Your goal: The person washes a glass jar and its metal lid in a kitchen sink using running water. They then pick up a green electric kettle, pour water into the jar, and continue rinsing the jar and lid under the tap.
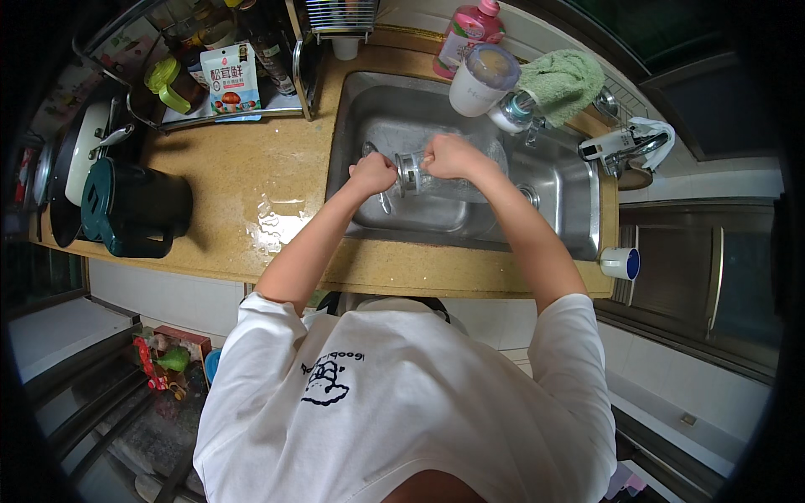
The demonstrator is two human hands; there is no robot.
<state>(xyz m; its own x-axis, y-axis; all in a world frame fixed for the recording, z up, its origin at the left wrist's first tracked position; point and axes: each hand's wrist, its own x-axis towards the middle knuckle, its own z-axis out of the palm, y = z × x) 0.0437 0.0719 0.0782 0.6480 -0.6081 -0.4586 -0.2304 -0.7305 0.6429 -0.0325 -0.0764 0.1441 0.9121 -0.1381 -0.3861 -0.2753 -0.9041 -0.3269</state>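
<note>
A clear glass jug (470,190) lies on its side over the sink, its metal-ringed neck (410,174) pointing left. My right hand (458,157) grips the jug just behind that neck. At the mouth end, my left hand (375,173) is curled with its knuckles beside the metal rim; what its fingers hold is hidden. A shiny metal utensil (385,202) shows above and below the left fist; whether it is held or lies in the sink, I cannot tell. Beneath both hands is the stainless steel sink (402,221).
A pink pump bottle (473,31), a white lidded container (476,91) and a green cloth (560,85) crowd the back rim near the faucet (641,148). Water (277,223) pools on the left counter beside a dark green kettle (135,204). A white mug (621,263) sits at the right corner.
</note>
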